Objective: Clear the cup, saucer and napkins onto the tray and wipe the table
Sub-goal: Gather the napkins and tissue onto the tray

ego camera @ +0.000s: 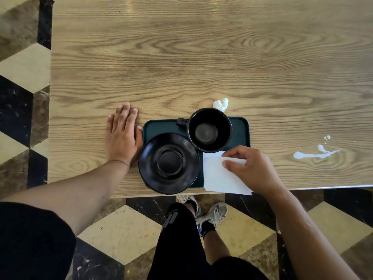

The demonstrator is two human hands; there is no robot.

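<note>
Cup and saucer loaded, wiping still ahead

Our right hand (252, 168) pinches the flat napkin (218, 174) at the tray (240, 128); left hand (123, 136) flat, fingers spread; crumpled napkin (221, 104) and spill (314, 153) remain.

The person wears a black short-sleeved top (34, 239), black shorts (177, 245), black ankle socks (207, 227) and 2 grey laced trainers (214, 214).

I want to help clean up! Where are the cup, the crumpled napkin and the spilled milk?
black cup (210, 129): head view, inside bottom.
crumpled napkin (221, 103): head view, its middle.
white spill (310, 155): head view, long streak.
</note>
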